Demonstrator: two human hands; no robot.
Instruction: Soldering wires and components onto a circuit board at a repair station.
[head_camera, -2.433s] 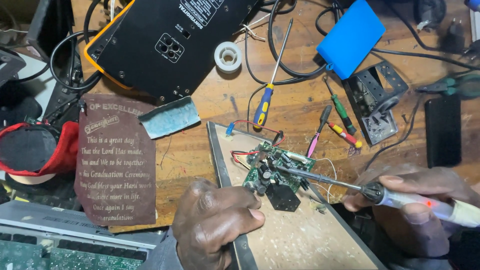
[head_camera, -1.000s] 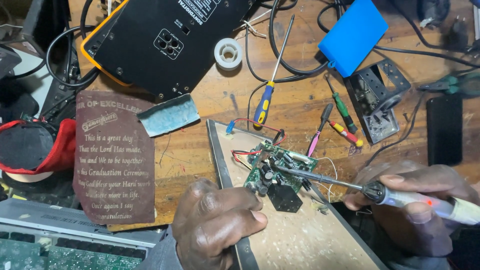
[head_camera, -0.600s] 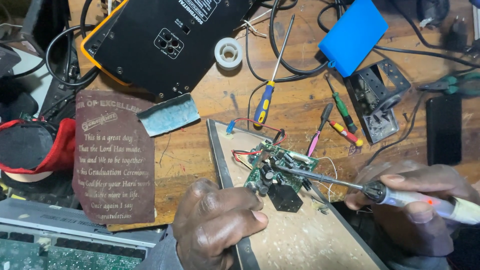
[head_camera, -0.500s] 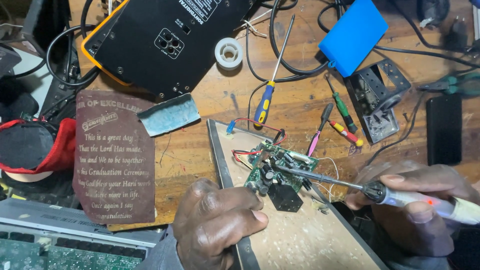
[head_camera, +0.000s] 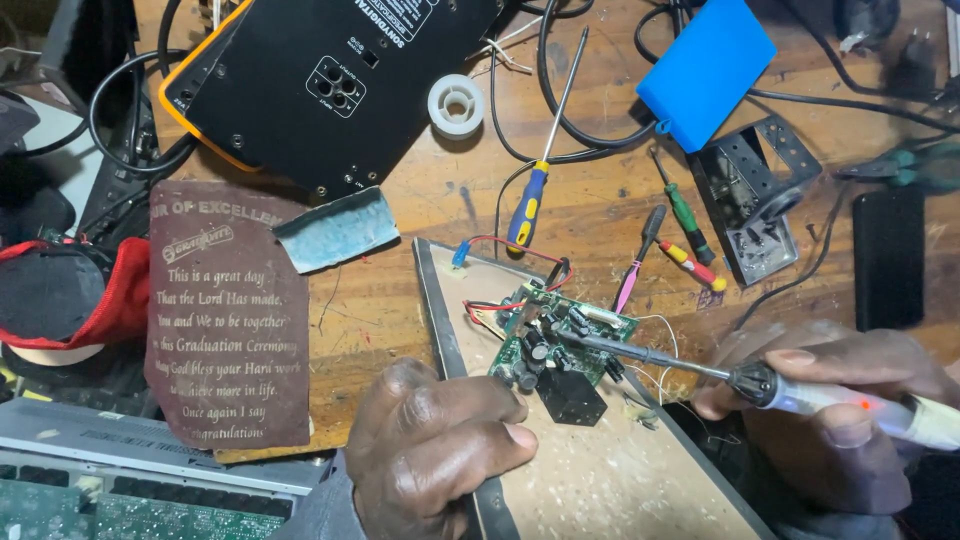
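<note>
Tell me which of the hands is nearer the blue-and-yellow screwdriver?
Left. The left hand lies below the blue-and-yellow screwdriver, by the board; the right hand is farther right.

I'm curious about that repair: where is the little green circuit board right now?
In the head view, the green circuit board lies on a framed wooden panel, centre-right, between the left hand and right hand, under the soldering iron tip.

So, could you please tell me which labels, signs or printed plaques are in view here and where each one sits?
Plaque: left on the bench, dark maroon slab, pale lettering.
Black panel: top left, orange-edged, white printed label.
Blue box: top right, plain, no label visible.
</note>
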